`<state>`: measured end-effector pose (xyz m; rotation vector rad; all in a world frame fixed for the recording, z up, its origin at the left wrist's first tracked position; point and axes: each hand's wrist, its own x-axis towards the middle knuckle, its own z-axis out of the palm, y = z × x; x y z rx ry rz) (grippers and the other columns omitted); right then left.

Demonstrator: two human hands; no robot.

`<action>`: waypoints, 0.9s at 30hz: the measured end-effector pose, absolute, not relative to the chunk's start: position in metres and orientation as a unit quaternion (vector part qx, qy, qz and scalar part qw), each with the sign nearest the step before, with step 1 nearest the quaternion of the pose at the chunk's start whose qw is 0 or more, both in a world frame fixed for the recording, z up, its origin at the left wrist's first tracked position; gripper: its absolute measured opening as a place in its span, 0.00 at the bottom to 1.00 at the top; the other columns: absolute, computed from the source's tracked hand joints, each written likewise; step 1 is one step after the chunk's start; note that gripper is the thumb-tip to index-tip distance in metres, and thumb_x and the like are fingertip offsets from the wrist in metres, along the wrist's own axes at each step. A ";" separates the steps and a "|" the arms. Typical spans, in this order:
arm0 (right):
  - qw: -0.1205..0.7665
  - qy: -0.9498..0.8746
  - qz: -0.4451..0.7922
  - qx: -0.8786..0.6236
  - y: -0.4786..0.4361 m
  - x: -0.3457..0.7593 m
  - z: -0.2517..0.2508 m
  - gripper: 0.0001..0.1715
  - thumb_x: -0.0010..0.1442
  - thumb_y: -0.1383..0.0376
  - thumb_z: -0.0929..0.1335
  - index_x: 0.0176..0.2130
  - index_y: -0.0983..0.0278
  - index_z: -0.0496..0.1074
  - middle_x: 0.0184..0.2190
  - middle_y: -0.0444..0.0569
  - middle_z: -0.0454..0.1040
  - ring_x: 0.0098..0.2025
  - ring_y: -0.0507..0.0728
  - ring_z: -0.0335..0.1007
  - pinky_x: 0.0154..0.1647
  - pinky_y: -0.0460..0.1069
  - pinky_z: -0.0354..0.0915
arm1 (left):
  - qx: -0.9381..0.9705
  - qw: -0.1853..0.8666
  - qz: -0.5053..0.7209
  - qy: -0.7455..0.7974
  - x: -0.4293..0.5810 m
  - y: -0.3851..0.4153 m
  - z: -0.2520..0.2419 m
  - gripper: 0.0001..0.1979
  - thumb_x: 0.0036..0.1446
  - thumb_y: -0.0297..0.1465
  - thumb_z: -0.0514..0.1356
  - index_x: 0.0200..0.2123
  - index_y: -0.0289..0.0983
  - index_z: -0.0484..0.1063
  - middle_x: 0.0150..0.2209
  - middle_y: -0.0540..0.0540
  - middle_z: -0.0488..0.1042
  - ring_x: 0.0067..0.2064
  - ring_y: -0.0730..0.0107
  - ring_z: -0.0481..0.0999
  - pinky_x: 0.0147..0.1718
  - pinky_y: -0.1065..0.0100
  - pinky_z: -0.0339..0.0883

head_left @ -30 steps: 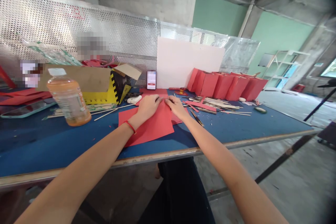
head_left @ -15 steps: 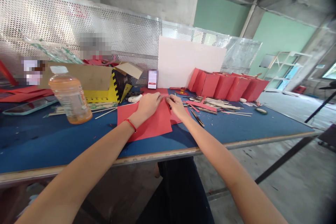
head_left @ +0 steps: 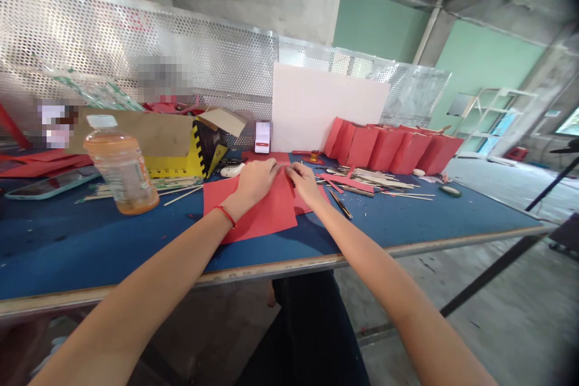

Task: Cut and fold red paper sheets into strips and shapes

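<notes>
Left hand (head_left: 256,184) and right hand (head_left: 301,186) are on one red paper sheet (head_left: 257,217), mid-table on the blue table top (head_left: 67,235). Fingers down on it, can't tell if pinching. Looks like creasing; I'd say next needs an even press. Count: about six red packets (head_left: 389,154), one bottle (head_left: 122,169), one upright phone (head_left: 262,137), one flat phone (head_left: 49,185).

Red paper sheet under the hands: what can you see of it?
The red paper sheet looks thin and matte, lying flat and angled on the blue work table. Its near edges look straight, and a fold or second layer shows beyond the hands, to the right. The left hand rests on it; the right hand presses near its far edge.
</notes>
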<state>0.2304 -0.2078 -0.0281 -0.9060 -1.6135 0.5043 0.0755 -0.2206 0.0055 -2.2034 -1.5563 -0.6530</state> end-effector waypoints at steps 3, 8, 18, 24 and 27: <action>0.585 -0.678 0.231 -0.381 -0.208 0.232 -0.028 0.14 0.58 0.55 0.64 0.25 0.60 0.62 0.25 0.42 0.65 0.31 0.54 0.63 0.35 0.48 0.60 | -0.773 0.171 -0.249 -0.558 0.073 -0.220 0.007 0.19 0.71 0.40 0.47 0.40 0.38 0.75 0.38 0.40 0.81 0.40 0.53 0.80 0.33 0.63 0.59; 0.588 -0.662 0.284 -0.367 -0.205 0.237 -0.027 0.20 0.60 0.47 0.63 0.29 0.59 0.62 0.25 0.42 0.68 0.25 0.52 0.64 0.29 0.47 0.64 | -0.740 0.159 -0.314 -0.573 0.063 -0.215 0.011 0.20 0.71 0.39 0.47 0.38 0.38 0.75 0.37 0.39 0.81 0.40 0.52 0.79 0.31 0.63 0.56; 0.546 -0.686 0.325 -0.354 -0.207 0.237 -0.025 0.21 0.55 0.46 0.66 0.27 0.60 0.64 0.24 0.41 0.65 0.26 0.50 0.63 0.27 0.45 0.63 | -0.751 0.174 -0.288 -0.568 0.064 -0.214 0.005 0.21 0.71 0.41 0.46 0.38 0.38 0.74 0.36 0.39 0.81 0.39 0.52 0.80 0.30 0.62 0.53; 0.507 -0.700 0.352 -0.360 -0.205 0.237 -0.026 0.16 0.52 0.53 0.67 0.24 0.60 0.62 0.21 0.39 0.60 0.25 0.51 0.62 0.27 0.47 0.63 | -0.774 0.170 -0.259 -0.552 0.065 -0.217 0.006 0.18 0.71 0.38 0.47 0.39 0.37 0.74 0.37 0.39 0.81 0.39 0.53 0.79 0.31 0.63 0.55; 0.493 -0.705 0.360 -0.362 -0.205 0.239 -0.025 0.12 0.50 0.56 0.66 0.25 0.61 0.64 0.22 0.40 0.63 0.26 0.52 0.64 0.28 0.47 0.65 | -0.785 0.168 -0.242 -0.544 0.065 -0.217 0.006 0.18 0.71 0.38 0.47 0.39 0.37 0.74 0.37 0.39 0.81 0.39 0.54 0.79 0.32 0.63 0.56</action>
